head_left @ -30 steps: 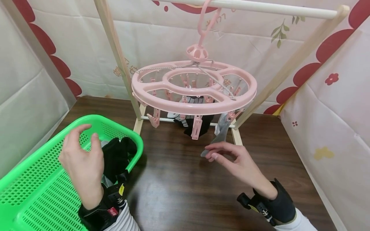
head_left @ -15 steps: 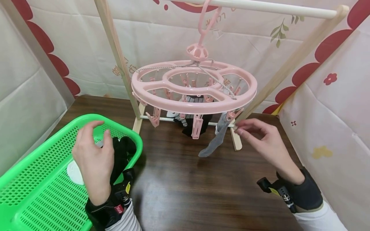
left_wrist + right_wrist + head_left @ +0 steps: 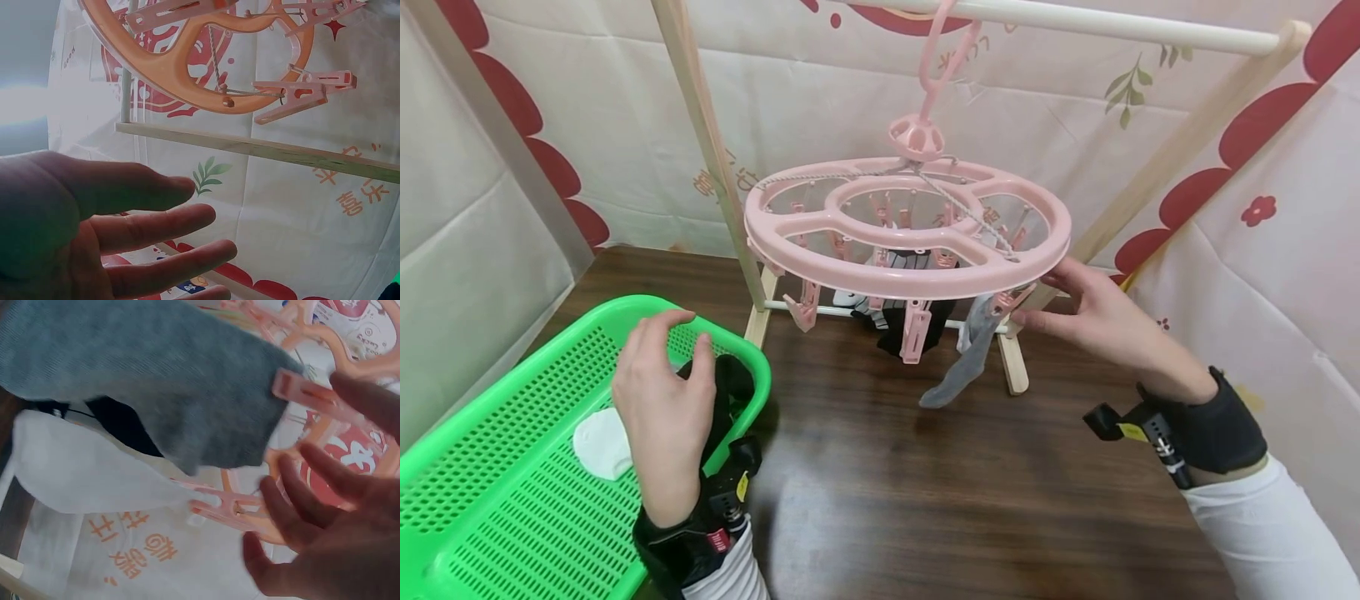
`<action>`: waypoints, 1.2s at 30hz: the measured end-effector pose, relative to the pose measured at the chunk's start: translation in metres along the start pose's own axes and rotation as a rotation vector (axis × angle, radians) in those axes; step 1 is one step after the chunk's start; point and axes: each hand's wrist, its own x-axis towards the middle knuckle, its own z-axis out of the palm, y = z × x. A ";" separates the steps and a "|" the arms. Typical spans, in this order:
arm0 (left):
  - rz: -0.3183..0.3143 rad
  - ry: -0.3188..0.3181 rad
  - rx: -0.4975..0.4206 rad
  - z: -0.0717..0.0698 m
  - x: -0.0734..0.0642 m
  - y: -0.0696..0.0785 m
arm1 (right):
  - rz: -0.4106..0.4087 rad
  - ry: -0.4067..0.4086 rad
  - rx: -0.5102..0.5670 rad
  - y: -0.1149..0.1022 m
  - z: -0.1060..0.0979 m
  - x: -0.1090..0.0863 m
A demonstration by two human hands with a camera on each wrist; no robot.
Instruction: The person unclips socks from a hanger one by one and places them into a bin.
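A pink oval clip hanger [image 3: 827,265] hangs from a white bar. From a clip [image 3: 306,394] on its right side a grey sock [image 3: 962,375] dangles. My right hand [image 3: 1112,321] is beside that clip and the hanger's rim, fingers apart and curved around nothing. In the right wrist view the thumb lies close to the clip; whether it touches is unclear. A white sock [image 3: 87,472] hangs from another clip behind. My left hand [image 3: 666,412] hovers over the green basket [image 3: 452,454], thumb and fingers apart, holding nothing.
Black cloth pieces [image 3: 730,387] and a white piece [image 3: 602,444] lie in the basket. Striped and black socks [image 3: 917,325] hang farther back. Wooden rack legs [image 3: 707,142] flank the hanger. Dark wooden tabletop [image 3: 880,500] spreads below, with fabric walls around.
My right hand has let go of the grey sock's lower end and moved right and up to the clip. The left hand has drifted right, uncovering the white piece in the basket.
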 end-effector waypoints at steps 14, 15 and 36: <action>0.005 -0.077 0.010 0.003 -0.001 0.004 | 0.002 -0.139 0.183 -0.013 -0.007 0.014; 0.005 -0.080 0.009 0.003 -0.002 0.005 | -0.009 -0.138 0.200 -0.014 -0.006 0.014; 0.066 -0.108 0.021 0.024 -0.008 0.014 | -0.070 0.085 0.290 -0.034 0.046 0.014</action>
